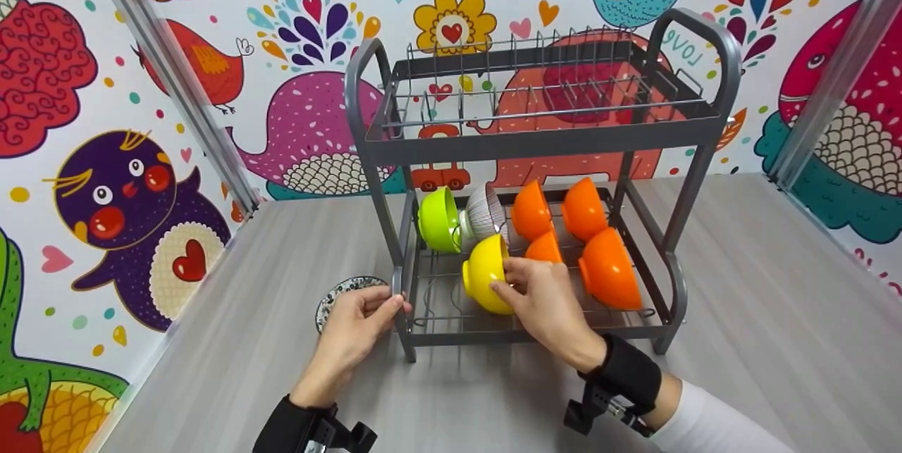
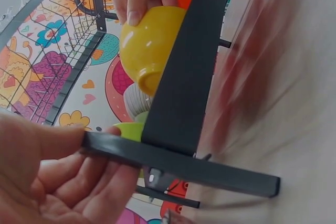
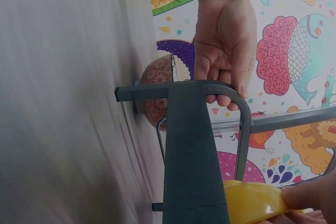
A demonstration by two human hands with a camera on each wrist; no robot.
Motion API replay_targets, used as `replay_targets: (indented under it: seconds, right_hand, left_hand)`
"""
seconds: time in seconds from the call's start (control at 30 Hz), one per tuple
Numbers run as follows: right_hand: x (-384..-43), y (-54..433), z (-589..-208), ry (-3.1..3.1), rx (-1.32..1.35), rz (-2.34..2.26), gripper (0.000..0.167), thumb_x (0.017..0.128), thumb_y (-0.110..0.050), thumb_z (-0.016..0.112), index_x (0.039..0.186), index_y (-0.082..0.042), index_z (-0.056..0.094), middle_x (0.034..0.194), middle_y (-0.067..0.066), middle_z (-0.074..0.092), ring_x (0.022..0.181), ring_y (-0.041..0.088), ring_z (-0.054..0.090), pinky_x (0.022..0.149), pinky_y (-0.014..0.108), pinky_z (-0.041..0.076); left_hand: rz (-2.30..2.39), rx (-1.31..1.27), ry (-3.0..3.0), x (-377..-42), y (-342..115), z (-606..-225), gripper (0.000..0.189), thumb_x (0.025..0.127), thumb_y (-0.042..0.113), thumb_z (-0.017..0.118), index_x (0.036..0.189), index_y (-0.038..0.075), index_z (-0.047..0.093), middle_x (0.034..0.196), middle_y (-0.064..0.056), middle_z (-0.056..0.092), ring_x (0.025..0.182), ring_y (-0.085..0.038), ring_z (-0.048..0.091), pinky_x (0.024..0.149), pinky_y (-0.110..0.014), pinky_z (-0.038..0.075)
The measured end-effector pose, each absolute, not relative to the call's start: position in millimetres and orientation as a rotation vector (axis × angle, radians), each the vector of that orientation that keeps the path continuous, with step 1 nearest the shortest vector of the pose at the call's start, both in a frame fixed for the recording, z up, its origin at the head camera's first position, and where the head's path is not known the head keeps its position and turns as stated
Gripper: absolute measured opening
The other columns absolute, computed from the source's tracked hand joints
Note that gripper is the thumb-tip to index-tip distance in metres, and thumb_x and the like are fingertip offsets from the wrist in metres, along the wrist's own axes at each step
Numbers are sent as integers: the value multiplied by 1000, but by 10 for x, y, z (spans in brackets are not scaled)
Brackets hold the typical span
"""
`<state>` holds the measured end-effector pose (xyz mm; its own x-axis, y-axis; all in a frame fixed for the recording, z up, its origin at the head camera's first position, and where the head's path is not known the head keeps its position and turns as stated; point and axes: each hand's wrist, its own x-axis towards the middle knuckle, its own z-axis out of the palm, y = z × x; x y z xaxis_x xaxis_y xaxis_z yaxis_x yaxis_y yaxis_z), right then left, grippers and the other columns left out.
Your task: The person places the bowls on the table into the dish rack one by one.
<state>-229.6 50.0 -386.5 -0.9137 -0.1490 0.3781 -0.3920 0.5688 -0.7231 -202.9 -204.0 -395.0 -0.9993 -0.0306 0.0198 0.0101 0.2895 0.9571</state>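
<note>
My right hand pinches the rim of a yellow bowl, thumb outside, above the lower tier of a grey two-tier dish rack. The bowl stands tilted on its side, its opening toward the right. With thumb and fingers my left hand grips the rack's front left post, seen close in the left wrist view as a dark bar. Behind the yellow bowl, a lime green bowl and a striped bowl lean on edge. Several orange bowls stand tilted on the right half of that tier.
A patterned bowl stands on the table left of the rack, partly hidden by my left hand in the head view. The rack's upper tier holds only wire dividers. A wall with painted animals closes off the back.
</note>
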Motion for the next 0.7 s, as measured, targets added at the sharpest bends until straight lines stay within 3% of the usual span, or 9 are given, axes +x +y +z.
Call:
replay_targets:
  seconds: [0.3,0.6,0.7]
  right_hand:
    - [-2305,514,-3853,-2526,480,1259,25,82,-11,79,106,-6,74,93,5,77,78,11,70,69,23,60]
    - [-2297,608,-3778,-2559,548,1220,32,82,-12,79,112,-3,73,99,9,77,82,14,75,70,24,61]
    - [-2271,674,-3725,-2574,571,1218,31,82,-12,79,112,-3,73,101,10,77,84,15,75,71,26,61]
  left_hand:
    - [-1777,-9,-2520,-2010,-2046,-3949,19,96,14,62,104,-1,72,94,-9,77,86,-12,66,72,-19,51]
    - [-1787,5,-2519,-2016,-2050,-3961,18,95,13,63,104,0,72,95,-9,77,89,-13,69,76,-20,54]
    - [-1813,7,-2507,-2011,-2052,-3959,19,96,12,62,106,-1,71,97,-10,76,92,-16,70,82,-25,57]
